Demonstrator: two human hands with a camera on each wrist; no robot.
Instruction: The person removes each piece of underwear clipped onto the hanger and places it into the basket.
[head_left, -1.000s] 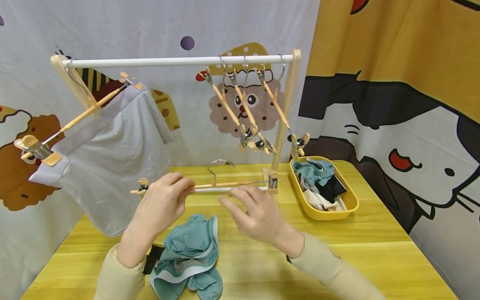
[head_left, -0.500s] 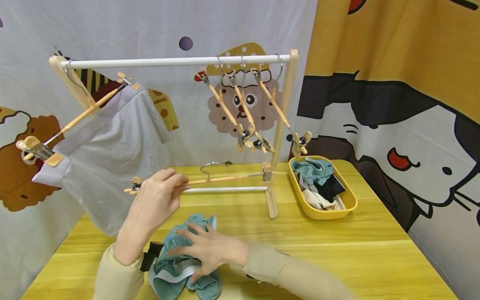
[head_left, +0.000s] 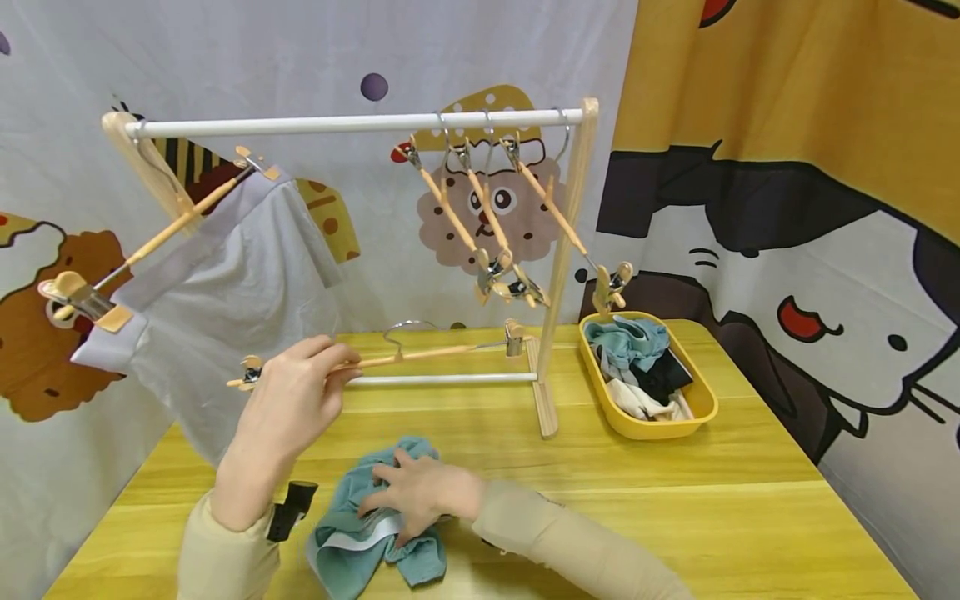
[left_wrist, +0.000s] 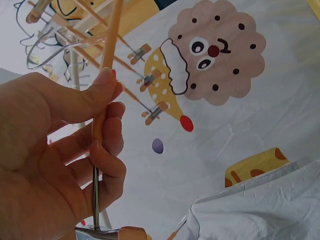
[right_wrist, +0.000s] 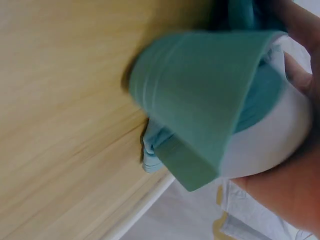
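My left hand (head_left: 288, 400) grips the wooden bar of a clip hanger (head_left: 438, 353) near its left end, holding it above the table. In the left wrist view the thumb and curled fingers wrap this bar (left_wrist: 111, 40); a metal rod and a clip show below them. Lower down, my right hand (head_left: 423, 492) grasps a crumpled teal garment with a white band (head_left: 348, 508) on the table, fingers spread into its folds. In the right wrist view, part of the teal cloth (right_wrist: 195, 85) stands up from the wood, and the white band curves against the hand.
A rack with a white rail (head_left: 300, 125) stands at the back. White shorts (head_left: 232, 300) hang clipped at its left, and three bare clip hangers (head_left: 491, 204) at its right. A yellow basket (head_left: 652, 429) with folded clothes sits on the table (head_left: 675, 517) at the right.
My right hand has left the hanger, come down to the left and taken hold of the teal garment, whose folds have shifted. My left hand has moved slightly left with the hanger.
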